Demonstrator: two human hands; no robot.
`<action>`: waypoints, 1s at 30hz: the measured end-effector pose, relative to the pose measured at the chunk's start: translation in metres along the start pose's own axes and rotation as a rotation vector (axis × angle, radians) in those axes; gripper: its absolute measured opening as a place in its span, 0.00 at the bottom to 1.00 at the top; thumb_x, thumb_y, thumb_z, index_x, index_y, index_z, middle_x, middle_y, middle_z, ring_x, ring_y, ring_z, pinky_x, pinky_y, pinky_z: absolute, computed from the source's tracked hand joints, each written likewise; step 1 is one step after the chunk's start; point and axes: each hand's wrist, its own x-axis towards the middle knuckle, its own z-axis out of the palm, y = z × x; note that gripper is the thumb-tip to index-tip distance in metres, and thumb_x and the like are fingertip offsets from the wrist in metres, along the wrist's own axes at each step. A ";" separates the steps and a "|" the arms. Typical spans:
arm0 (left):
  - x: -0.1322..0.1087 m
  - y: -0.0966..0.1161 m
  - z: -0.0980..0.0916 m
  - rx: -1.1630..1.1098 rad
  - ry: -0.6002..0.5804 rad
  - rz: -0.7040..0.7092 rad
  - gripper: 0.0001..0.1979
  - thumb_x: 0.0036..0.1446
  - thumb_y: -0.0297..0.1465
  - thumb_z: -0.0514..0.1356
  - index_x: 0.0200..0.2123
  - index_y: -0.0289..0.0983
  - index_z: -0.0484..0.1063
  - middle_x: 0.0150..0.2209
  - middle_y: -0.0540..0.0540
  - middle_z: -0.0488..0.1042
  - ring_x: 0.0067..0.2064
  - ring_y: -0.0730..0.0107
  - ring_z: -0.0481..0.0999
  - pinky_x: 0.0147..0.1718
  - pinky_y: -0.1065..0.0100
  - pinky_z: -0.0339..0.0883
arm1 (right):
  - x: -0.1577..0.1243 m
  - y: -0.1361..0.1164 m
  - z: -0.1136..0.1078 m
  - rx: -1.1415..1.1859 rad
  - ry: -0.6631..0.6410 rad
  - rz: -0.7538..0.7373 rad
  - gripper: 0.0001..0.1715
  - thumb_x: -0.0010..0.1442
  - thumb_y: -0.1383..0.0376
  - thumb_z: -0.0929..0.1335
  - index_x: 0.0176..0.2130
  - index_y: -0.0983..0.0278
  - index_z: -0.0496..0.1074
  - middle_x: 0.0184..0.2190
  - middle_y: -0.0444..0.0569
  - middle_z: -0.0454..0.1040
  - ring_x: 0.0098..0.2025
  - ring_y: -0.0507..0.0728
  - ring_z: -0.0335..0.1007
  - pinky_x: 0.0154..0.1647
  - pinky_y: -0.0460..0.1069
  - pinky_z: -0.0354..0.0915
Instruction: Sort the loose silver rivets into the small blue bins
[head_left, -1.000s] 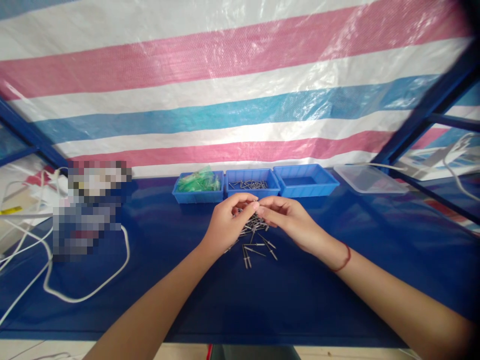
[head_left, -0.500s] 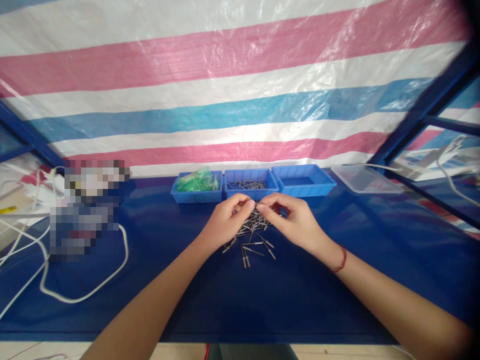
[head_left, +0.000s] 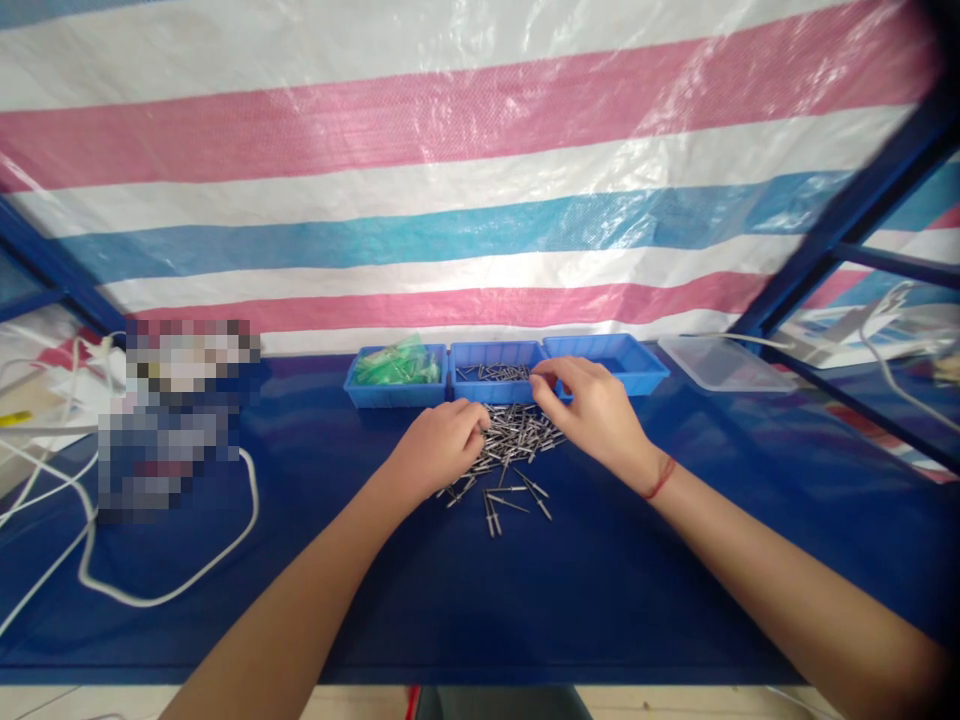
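A loose heap of silvery blind rivets (head_left: 517,432) lies on the blue table, with several strays in front of it. My left hand (head_left: 442,442) is at the heap's left edge, fingers curled closed; whatever they grip is hidden. Thumb and fingertips of my right hand (head_left: 592,405) come together at the front right rim of the middle blue bin (head_left: 495,390). Anything in that pinch is too small to make out. More blind rivets (head_left: 499,372) lie inside the middle bin.
A left blue bin (head_left: 397,397) holds green plastic bags (head_left: 401,362). To the right stand a blue bin (head_left: 622,378) with nothing visible inside and a clear plastic lid (head_left: 724,365). A white cable (head_left: 251,490) loops over the table's left side, beside blurred items.
My hands have come apart from above the heap. The right has moved up and right to the middle bin's rim; the left has shifted slightly left and down to the rivets.
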 end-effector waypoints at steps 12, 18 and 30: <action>0.001 0.004 0.003 0.185 -0.122 -0.019 0.09 0.60 0.31 0.54 0.33 0.39 0.74 0.35 0.47 0.73 0.37 0.67 0.73 0.36 0.68 0.60 | -0.021 -0.008 -0.003 0.268 -0.146 0.027 0.10 0.61 0.65 0.63 0.32 0.62 0.72 0.27 0.47 0.74 0.29 0.54 0.68 0.33 0.49 0.62; -0.001 0.009 0.004 0.280 -0.090 -0.091 0.08 0.56 0.35 0.57 0.37 0.40 0.74 0.38 0.47 0.73 0.41 0.60 0.71 0.37 0.63 0.57 | -0.024 -0.010 -0.003 0.272 -0.191 -0.017 0.10 0.61 0.67 0.62 0.32 0.62 0.72 0.30 0.47 0.75 0.30 0.55 0.70 0.34 0.49 0.63; -0.002 0.011 -0.002 0.342 -0.119 -0.096 0.07 0.60 0.35 0.57 0.39 0.40 0.72 0.41 0.46 0.72 0.42 0.61 0.70 0.36 0.64 0.57 | -0.021 -0.016 -0.007 0.259 -0.241 -0.073 0.10 0.60 0.69 0.62 0.30 0.63 0.71 0.29 0.48 0.75 0.33 0.55 0.70 0.37 0.50 0.64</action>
